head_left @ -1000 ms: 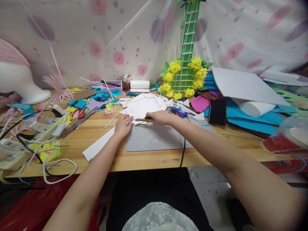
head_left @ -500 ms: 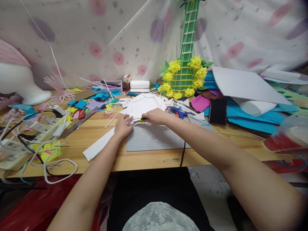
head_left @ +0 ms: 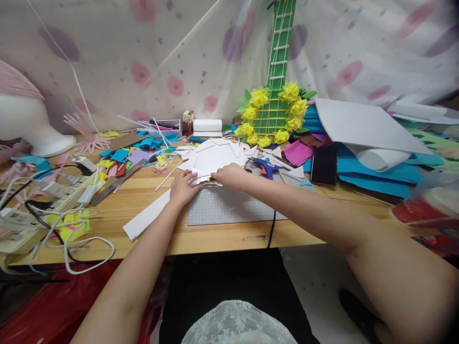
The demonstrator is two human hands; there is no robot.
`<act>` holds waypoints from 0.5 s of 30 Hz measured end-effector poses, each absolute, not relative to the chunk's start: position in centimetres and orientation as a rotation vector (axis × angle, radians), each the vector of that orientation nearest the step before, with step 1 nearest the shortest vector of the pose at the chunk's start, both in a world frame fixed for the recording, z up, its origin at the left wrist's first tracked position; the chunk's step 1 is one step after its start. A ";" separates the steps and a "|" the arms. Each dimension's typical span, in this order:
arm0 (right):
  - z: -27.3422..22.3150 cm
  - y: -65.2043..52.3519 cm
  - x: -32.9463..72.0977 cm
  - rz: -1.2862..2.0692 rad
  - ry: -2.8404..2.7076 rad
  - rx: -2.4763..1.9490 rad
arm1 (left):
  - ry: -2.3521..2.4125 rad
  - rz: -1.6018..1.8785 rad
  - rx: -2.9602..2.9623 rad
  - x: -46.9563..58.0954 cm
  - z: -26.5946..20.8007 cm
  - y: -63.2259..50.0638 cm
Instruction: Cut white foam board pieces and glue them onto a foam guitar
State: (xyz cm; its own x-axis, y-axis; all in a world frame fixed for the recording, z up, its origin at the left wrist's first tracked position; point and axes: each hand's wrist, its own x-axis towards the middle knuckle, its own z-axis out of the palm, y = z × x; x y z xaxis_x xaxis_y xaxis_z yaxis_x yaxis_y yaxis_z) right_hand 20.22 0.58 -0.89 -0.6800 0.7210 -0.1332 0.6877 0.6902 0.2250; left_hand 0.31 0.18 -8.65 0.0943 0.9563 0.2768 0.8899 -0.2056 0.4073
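My right hand (head_left: 229,176) is closed around a yellow and black utility knife (head_left: 213,179), its blade side turned toward my left hand. Just left of it, my left hand (head_left: 184,187) grips the near edge of a white board piece (head_left: 199,177), thumb and fingers on either side. Exactly where the blade meets the board is hard to make out. Behind both hands lies a larger white many-pointed board shape (head_left: 215,155). Beneath them is a grey cutting mat (head_left: 229,210). A long white strip (head_left: 147,215) extends from under my left wrist.
A blue glue gun (head_left: 266,167) and black phone (head_left: 323,165) lie to the right. Behind stands a green guitar-shaped craft (head_left: 274,112) with yellow paper flowers. Paper scraps, a metal ruler (head_left: 118,183) and a power strip with tangled cables (head_left: 60,210) occupy the left.
My right hand and the knife have shifted slightly, and less of the blade shows. My left thumb reaches further right. The glue gun is more exposed beside my forearm.
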 end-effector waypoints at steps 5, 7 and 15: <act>-1.1 0.3 20.0 0.276 2.728 1.106 | 1.885 0.749 2.230 0.3 -8.7 0.2; -1.2 0.3 19.8 0.284 2.743 1.099 | 1.891 0.739 2.230 0.3 -8.7 0.2; -0.5 0.1 21.2 0.291 2.679 1.085 | 1.901 0.671 2.216 0.5 -8.1 0.1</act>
